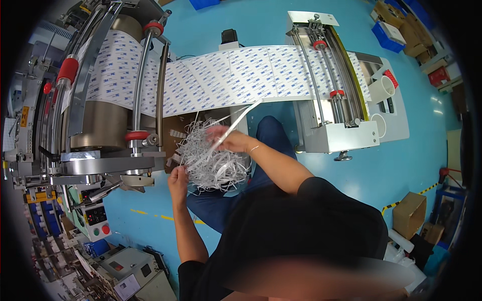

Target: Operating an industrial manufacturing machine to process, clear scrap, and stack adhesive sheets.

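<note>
A tangled heap of thin white waste strips (216, 163) fills the space in front of me. At its left edge, my left hand (178, 183) is closed, its fingertips pinched on a thin white strip. My right hand (228, 139) is over the top of the heap, its fingers smeared by motion, so its grip is unclear. A longer white strip (241, 118) runs from the near edge of the printed liner web down across this hand into the pile. The white web (226, 75), with its repeated blue print, stretches between two roller machines above the heap.
The left machine's large metal roller (103, 125) and bars with red collars stand close to my left hand. On the right is the second roller unit (336, 135), with white cups (381, 89) beyond it. A cardboard box (409, 214) sits on the blue floor.
</note>
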The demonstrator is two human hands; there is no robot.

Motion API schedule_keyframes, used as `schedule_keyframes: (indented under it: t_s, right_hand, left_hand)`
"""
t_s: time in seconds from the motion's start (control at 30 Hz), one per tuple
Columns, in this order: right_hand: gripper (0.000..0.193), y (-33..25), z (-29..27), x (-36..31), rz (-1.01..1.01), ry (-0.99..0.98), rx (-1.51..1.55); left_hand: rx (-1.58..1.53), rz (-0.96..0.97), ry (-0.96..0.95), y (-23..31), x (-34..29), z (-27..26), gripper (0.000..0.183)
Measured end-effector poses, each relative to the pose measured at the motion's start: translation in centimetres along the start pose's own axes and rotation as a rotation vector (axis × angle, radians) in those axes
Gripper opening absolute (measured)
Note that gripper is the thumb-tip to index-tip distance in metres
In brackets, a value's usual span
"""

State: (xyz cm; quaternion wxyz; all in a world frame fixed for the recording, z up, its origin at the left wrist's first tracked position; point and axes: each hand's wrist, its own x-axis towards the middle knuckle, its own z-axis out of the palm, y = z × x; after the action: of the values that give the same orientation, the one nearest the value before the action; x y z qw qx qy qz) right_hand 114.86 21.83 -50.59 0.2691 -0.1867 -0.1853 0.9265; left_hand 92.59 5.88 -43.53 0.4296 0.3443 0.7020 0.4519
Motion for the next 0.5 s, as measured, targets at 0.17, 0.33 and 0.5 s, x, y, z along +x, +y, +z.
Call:
schedule_keyframes:
  t_s: [0.17,0.33,0.5]
  right_hand:
    - [0.009,-2.9,-5.9,1.0,-0.387,0.560,0.018]
    - [0.003,-4.7,-6.2,-2.8,-0.541,0.709,-0.127]
    - [0.021,-6.2,-2.7,-10.8,-0.419,0.681,-0.856]
  left_hand:
    - [-0.056,-0.059,-0.024,-2.0,1.1,0.1,0.027]
    - [-0.326,-0.146,0.020,-3.1,2.6,-1.1,0.023]
    - [-0.218,-0.115,0.035,-2.9,3.4,-2.0,0.026]
